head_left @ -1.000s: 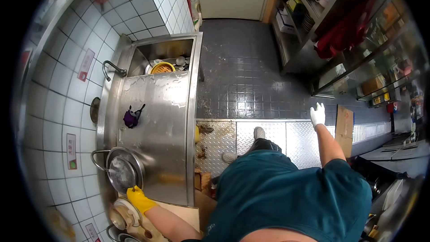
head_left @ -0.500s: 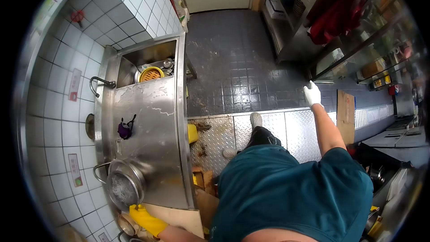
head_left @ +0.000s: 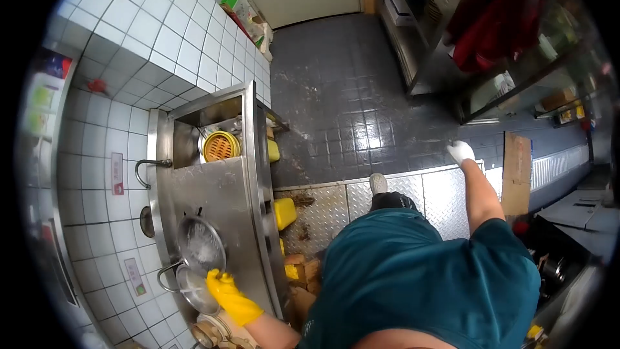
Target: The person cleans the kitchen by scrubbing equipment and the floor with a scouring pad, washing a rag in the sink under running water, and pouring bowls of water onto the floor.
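My left hand (head_left: pixel 231 297), in a yellow rubber glove, is closed on the near rim of a round metal basin (head_left: pixel 201 245). The basin is tilted over the steel counter (head_left: pixel 236 220), with a shiny, wet-looking inside. Just below it, a second round metal vessel (head_left: pixel 188 279) sits by a curved tap (head_left: pixel 166 276), partly covered by my glove. My right hand (head_left: pixel 461 151), in a white glove, is held out over the floor at the right, touching nothing. One finger stands apart from the rest, and no object shows in it.
At the counter's far end, a sink (head_left: pixel 187 134) holds a yellow-rimmed basket (head_left: pixel 221 147) under another tap (head_left: pixel 152 167). Yellow containers (head_left: pixel 284 213) stand beneath the counter. Shelving (head_left: pixel 413 45) and a cardboard sheet (head_left: pixel 516 173) are on the right. Metal plate flooring (head_left: pixel 445 200) lies underfoot.
My left hand has moved the basin forward along the counter, off the second vessel. The purple item there is now mostly hidden behind it. My right hand has shifted slightly nearer my body, and the view has turned.
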Motion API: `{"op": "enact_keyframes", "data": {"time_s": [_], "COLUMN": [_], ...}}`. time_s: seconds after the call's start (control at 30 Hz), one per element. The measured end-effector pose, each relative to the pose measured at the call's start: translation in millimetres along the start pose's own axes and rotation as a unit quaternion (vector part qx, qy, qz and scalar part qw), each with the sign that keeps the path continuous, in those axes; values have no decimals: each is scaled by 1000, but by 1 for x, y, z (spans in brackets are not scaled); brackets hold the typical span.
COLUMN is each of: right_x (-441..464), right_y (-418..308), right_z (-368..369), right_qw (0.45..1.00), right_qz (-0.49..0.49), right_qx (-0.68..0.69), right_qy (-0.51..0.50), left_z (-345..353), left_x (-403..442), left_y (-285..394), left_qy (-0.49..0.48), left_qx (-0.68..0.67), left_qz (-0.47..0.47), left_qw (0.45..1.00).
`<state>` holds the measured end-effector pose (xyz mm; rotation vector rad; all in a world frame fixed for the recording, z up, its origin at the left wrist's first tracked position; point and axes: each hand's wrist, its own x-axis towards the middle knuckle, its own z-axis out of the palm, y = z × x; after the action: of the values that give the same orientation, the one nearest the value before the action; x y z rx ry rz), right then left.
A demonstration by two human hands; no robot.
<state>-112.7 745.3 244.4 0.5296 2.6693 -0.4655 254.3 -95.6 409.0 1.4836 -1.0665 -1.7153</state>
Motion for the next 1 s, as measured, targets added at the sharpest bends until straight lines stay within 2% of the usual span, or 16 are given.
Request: {"op": "enact_keyframes", "data": {"time_s": [0.2, 0.27, 0.33, 0.4, 0.43, 0.47, 0.53, 0.57, 0.6, 0.63, 0.67, 0.73, 0.8, 0.83, 1.0], "right_x": [56, 53, 103, 76, 84, 92, 83, 86, 82, 100, 96, 82, 68, 57, 1], "right_y": [128, 142, 242, 206, 219, 229, 199, 188, 185, 214, 198, 168, 148, 138, 101], "right_z": [-2, -24, 20, -20, -13, -4, -27, -29, -24, 5, 1, -2, -7, -7, -1], "right_qw": [995, 992, 986, 987, 977, 983, 981, 988, 992, 989, 991, 990, 990, 983, 967], "right_qz": [93, 97, 4, 73, 23, 113, 77, 77, 78, 47, 47, 113, 111, 130, 214], "right_qx": [16, -45, -141, -115, -186, -127, -134, -103, -72, -114, -91, 65, 64, 112, 122], "right_qy": [-44, -67, -93, -88, -103, -75, -113, -91, -70, -84, -86, -48, -59, -60, -68], "left_z": [190, 243, 285, 330, 351, 373, 417, 439, 462, 479, 494, 524, 558, 574, 654], "left_x": [-64, -76, -74, -79, -82, -85, -94, -91, -95, -94, -88, -69, -65, -60, -52], "left_y": [-26, -37, -49, -61, -67, -72, -77, -84, -90, -95, -103, -123, -138, -146, -173], "left_qy": [-59, -77, -99, -125, -129, -133, -174, -149, -182, -217, -251, -261, -285, -297, -357], "left_qx": [40, 16, 22, 31, 32, 31, 65, 59, 15, 40, 67, 107, 89, 106, 115], "left_qz": [3, -11, -22, -18, -23, -27, -20, -38, -46, -33, -22, -20, -39, -41, -92], "left_qw": [997, 997, 995, 992, 991, 990, 982, 986, 982, 975, 965, 959, 953, 948, 923]}}
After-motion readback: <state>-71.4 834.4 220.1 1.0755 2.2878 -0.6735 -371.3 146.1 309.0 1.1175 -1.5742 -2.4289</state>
